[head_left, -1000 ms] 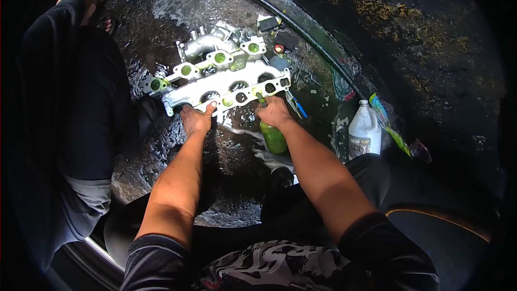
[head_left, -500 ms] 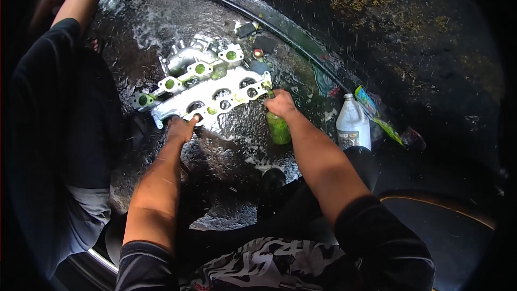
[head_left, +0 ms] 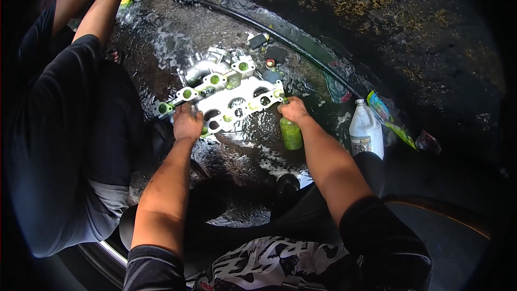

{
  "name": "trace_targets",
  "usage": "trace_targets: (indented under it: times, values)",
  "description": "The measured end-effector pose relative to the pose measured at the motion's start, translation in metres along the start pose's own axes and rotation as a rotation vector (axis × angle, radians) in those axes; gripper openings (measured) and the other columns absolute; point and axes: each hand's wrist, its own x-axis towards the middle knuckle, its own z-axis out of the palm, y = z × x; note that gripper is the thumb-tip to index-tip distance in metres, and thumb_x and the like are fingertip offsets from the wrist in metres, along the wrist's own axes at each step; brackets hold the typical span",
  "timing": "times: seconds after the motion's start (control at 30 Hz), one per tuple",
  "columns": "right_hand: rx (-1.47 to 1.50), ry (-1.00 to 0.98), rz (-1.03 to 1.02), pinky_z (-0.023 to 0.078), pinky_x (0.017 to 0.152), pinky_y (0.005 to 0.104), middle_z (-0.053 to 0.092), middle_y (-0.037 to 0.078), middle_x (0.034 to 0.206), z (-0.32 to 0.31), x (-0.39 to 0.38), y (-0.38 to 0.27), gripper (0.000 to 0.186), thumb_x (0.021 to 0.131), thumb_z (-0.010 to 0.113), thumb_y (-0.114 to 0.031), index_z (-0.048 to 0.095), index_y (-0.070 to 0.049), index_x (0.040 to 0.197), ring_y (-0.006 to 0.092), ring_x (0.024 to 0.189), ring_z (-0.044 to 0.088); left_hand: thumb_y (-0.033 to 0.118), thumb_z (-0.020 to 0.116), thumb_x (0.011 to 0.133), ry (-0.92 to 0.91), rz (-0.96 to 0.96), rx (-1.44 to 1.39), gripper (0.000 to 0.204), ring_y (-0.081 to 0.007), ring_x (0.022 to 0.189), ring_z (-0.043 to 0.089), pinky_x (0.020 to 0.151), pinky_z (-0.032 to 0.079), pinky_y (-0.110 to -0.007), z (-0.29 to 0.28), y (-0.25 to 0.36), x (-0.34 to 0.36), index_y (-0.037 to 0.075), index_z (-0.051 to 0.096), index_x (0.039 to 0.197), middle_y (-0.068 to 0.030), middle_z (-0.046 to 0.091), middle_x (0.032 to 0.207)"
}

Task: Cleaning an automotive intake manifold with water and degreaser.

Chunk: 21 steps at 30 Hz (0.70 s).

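A silver metal intake manifold point(head_left: 226, 94) with several round ports smeared green lies on the wet, soapy ground. My left hand point(head_left: 187, 123) grips its near left edge. My right hand point(head_left: 293, 110) holds its right end, and a small green bottle point(head_left: 291, 133) hangs just below that hand; whether the hand also grips the bottle is unclear.
A white plastic jug point(head_left: 365, 131) stands at the right beside a crumpled colourful wrapper point(head_left: 389, 118). A black hose point(head_left: 291, 43) curves across the wet ground behind the manifold. Another person in dark clothes point(head_left: 64, 129) crouches at the left, arms reaching to the top.
The view has shifted, so the manifold sits a little lower and more to the right. Both my hands stay on the manifold's near edge and right end.
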Motion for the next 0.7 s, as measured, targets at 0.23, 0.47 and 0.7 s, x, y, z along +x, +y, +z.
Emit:
trace_targets:
  times: [0.23, 0.47, 0.7]
  values:
    - [-0.003, -0.004, -0.033, 0.053, 0.102, 0.0421, 0.072, 0.026, 0.116, 0.001, 0.002, 0.007, 0.048, 0.077, 0.068, -0.036, 0.074, -0.002, 0.110, 0.0391, 0.114, 0.068, 0.023, 0.071, 0.084, 0.172, 0.135, 0.125, 0.057, -0.0414, 0.128, 0.049, 0.112, 0.039, -0.051, -0.010, 0.016, 0.001, 0.002, 0.053, 0.134, -0.0239, 0.055, 0.132]
    - [-0.028, 0.015, -0.041, 0.054, 0.098, 0.0438, 0.072, 0.024, 0.112, 0.011, 0.006, 0.012, 0.041, 0.077, 0.068, -0.035, 0.075, -0.004, 0.103, 0.0403, 0.110, 0.068, 0.038, 0.075, 0.084, -0.147, 0.232, 0.446, 0.054, -0.0361, 0.130, 0.052, 0.112, 0.039, -0.050, -0.022, 0.045, 0.066, 0.010, 0.065, 0.130, -0.0115, 0.064, 0.134]
    - [0.048, -0.027, -0.043, 0.054, 0.096, 0.0439, 0.072, 0.024, 0.110, 0.012, -0.003, 0.002, 0.037, 0.078, 0.068, -0.034, 0.074, -0.005, 0.101, 0.0400, 0.108, 0.069, 0.047, 0.070, 0.087, -0.324, 0.015, 0.463, 0.046, -0.0308, 0.122, 0.065, 0.111, 0.041, -0.046, -0.008, 0.063, 0.100, 0.010, 0.077, 0.114, -0.0144, 0.073, 0.125]
